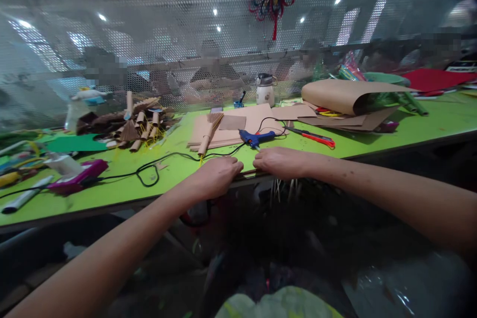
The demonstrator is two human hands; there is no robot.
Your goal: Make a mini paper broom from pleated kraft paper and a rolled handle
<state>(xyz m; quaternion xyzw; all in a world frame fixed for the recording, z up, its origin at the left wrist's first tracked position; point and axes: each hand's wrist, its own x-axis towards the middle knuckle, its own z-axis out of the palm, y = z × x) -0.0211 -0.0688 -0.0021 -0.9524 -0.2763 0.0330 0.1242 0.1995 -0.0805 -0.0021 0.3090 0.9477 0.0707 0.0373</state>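
Note:
Close together at the front edge of the green table [179, 176] are my left hand [219, 174] and my right hand [279, 161], both with fingers curled closed. A thin brown strip [249, 174], perhaps paper, runs between them along the edge; my fingers hide most of it. Just beyond my right hand lies a blue hot glue gun [257, 137] with a black cord. Past my left hand, a rolled brown paper piece with a pleated fan end [210, 134] rests on flat brown paper sheets [257, 114].
A red-handled cutter [316, 138] lies right of the glue gun. Finished brown paper pieces [143, 126] are heaped at left, near a purple power strip [78, 177]. A large curled brown sheet [335, 93], a white bottle [265, 90] and a perforated metal screen [167, 35] stand farther back.

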